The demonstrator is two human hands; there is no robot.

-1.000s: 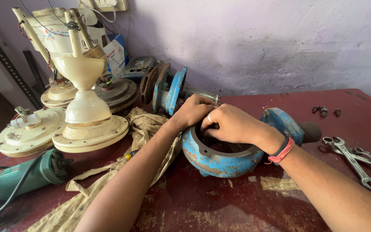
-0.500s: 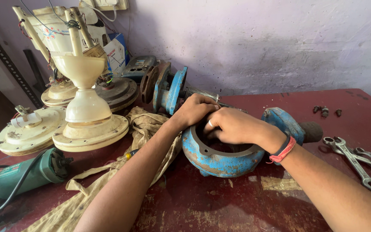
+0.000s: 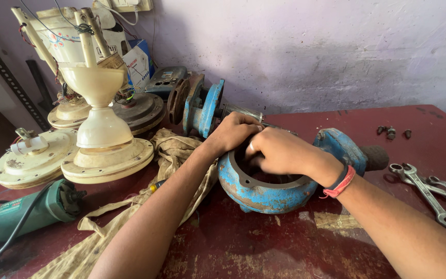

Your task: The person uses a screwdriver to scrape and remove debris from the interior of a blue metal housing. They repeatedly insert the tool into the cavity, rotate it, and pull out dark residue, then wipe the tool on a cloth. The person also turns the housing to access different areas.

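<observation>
A single view — the head camera — looks forward and down from above the person's own forearms, close over the red bench (image 3: 285, 248). It faces the lilac wall (image 3: 311, 46) behind — near enough that both arms run off the lower edge.

- Left forearm comes in bare from the lower left, angled up and to the right, wrist nearly straight
- Left hand (image 3: 235, 132) is curled, knuckles up, fingers bent down and tucked against the right hand
- Right forearm enters from the lower right, angled up and to the left, with a red and dark band (image 3: 339, 182) round the wrist
- Right hand (image 3: 280, 151) lies palm down, fingers curled downward out of sight, seemingly gripping
- Both hands touch at the knuckles
</observation>
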